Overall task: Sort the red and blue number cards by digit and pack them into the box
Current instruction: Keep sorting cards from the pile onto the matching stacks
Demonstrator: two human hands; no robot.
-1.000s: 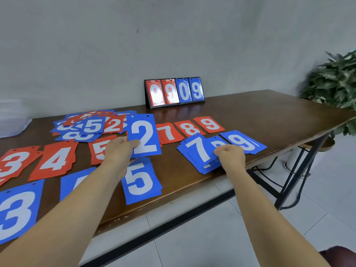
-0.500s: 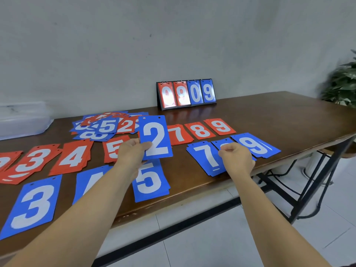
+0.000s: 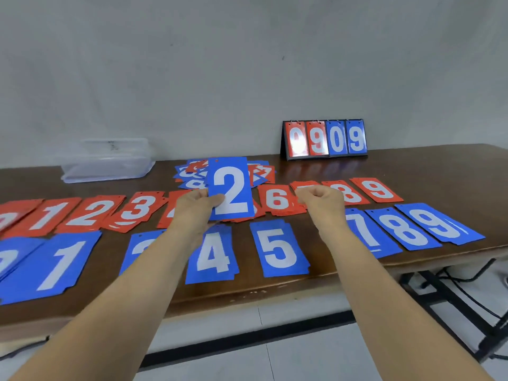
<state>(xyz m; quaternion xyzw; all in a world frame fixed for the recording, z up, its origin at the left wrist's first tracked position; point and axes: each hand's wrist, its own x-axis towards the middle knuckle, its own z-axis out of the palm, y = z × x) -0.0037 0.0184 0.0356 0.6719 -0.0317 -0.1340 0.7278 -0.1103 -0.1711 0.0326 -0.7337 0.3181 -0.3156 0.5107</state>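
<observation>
Left hand (image 3: 196,209) pinches a blue 2 card (image 3: 231,188) by its lower left edge, thumb across the face, holding it upright above the red row. The right hand (image 3: 321,200) hovers over the red 7 pile (image 3: 303,186) with fingers curled in and nothing visible in them.

The near blue row runs in order, so the card's place lies down and to the left of the holding hand, towards the table (image 3: 412,166) edge, between the blue 1 pile (image 3: 60,265) and the blue 4 pile (image 3: 213,257). A blue card (image 3: 137,243) there is half hidden by the forearm, and I cannot tell whether it reads 2 or 3. The left hand is nearer, and the card's long axis already runs much as the piles'.

The unsorted heap (image 3: 261,174) lies beyond, and the clear plastic box (image 3: 107,160) sits well apart by the wall.
</observation>
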